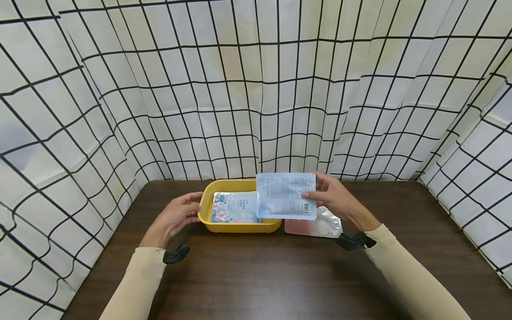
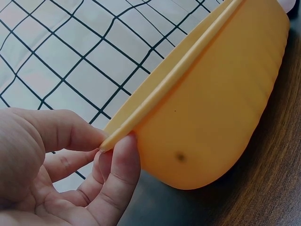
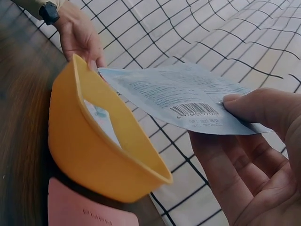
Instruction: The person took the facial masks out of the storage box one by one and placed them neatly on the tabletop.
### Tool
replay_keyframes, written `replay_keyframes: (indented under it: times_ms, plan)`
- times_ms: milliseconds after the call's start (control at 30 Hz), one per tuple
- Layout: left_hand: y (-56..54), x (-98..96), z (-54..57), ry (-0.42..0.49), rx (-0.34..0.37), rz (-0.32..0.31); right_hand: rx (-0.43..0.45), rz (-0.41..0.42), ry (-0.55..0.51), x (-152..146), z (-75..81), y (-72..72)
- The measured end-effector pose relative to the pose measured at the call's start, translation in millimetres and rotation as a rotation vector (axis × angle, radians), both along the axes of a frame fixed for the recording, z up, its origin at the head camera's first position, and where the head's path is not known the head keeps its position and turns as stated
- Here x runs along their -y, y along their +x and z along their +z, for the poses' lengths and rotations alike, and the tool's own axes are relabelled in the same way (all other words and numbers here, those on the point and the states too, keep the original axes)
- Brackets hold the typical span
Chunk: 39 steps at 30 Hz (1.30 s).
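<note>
A yellow plastic basket (image 1: 240, 227) stands near the table's back edge. Inside it lies a flat light-blue sachet with pink flowers (image 1: 235, 207). My left hand (image 1: 176, 219) pinches the basket's left rim between thumb and fingers, as the left wrist view shows at the rim (image 2: 141, 110). Between thumb and fingers, my right hand (image 1: 336, 198) holds a blue sachet (image 1: 285, 195), its printed side with a barcode facing up. That sachet hovers over the basket's right end, partly hiding it. Beneath the right hand, a pink and silver sachet (image 1: 312, 226) lies on the table.
The dark brown wooden table (image 1: 256, 275) reaches to a white curtain with a black grid (image 1: 248, 98) behind and at both sides. The pink sachet (image 3: 89, 207) lies right beside the basket's right end.
</note>
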<state>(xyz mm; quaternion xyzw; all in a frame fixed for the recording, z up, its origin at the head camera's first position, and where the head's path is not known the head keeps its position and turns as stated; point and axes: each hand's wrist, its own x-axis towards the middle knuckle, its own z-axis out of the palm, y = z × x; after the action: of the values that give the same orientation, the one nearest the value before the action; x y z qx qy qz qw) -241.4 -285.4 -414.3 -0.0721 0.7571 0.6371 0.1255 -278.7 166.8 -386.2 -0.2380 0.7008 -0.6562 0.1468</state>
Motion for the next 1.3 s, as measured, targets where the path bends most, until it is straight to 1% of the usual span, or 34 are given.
replay_keyframes:
  times_ms: [167,500,933,1033,1300]
  plan:
    - [0.3,0.3,0.4,0.002,0.004,0.005,-0.004,-0.026,0.012,-16,-3.7,3.1]
    - [-0.2,0.6,0.6,0.004,0.0,-0.006,0.051,-0.053,-0.02,-47,-14.0,10.9]
    - [0.8,0.0,-0.6,-0.002,-0.002,-0.001,0.022,-0.036,-0.063,-90,-32.8,15.0]
    - [0.3,-0.2,-0.8,-0.001,-0.002,0.0,0.024,-0.061,-0.043,-101,-35.6,17.2]
    - [-0.1,-0.1,-0.9,-0.004,0.001,0.006,0.049,-0.136,0.058,-125,-38.6,20.5]
